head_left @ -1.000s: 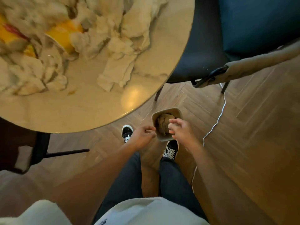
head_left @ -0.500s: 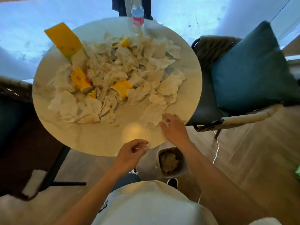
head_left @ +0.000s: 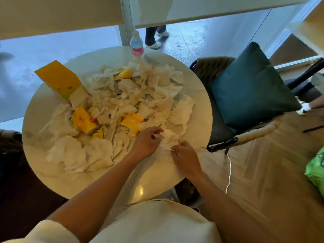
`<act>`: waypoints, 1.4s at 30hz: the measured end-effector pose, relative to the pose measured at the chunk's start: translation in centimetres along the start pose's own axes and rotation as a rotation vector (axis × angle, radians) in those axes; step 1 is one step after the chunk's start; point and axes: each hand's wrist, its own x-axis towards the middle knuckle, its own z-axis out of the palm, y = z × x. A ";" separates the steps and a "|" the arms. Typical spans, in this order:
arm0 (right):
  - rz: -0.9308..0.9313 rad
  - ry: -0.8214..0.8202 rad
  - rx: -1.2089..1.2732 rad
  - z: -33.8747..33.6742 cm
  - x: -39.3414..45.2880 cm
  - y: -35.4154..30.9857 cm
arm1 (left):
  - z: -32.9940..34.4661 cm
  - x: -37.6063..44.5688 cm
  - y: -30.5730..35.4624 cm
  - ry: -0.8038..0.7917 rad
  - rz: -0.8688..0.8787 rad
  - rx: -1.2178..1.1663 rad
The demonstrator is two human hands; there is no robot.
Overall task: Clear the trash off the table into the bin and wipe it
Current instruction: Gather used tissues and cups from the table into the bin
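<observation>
Tissues (head_left: 122, 109) cover the table (head_left: 40, 169); bottle (head_left: 137, 45) at its far edge, chair (head_left: 245, 130) right.

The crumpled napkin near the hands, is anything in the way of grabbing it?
No. Both the left hand and the right hand already pinch the crumpled napkin at the near edge of the table. Nothing lies between fingers and paper. The bin is not in view now, so that path cannot be judged.
</observation>
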 end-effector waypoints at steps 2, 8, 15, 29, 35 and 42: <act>-0.013 0.027 0.036 -0.1 -1.6 -0.6 | 0.5 1.9 -0.1 -0.043 0.064 0.119; 0.030 0.093 0.190 -0.5 -4.8 -1.2 | 1.8 4.4 -1.0 -0.291 0.210 0.372; 0.242 0.294 0.436 -2.5 -6.6 -0.6 | 1.3 3.3 -0.4 -0.154 0.211 0.158; 0.505 0.303 0.658 -7.9 -7.9 8.8 | 2.4 -5.6 3.8 -0.077 -0.346 -1.010; 0.471 0.206 0.696 -10.0 -9.1 11.0 | 3.0 -5.5 4.7 -0.020 -0.230 -1.572; 0.435 0.156 0.706 -10.5 -9.1 11.7 | 3.5 -6.6 7.5 -0.005 -0.097 -1.637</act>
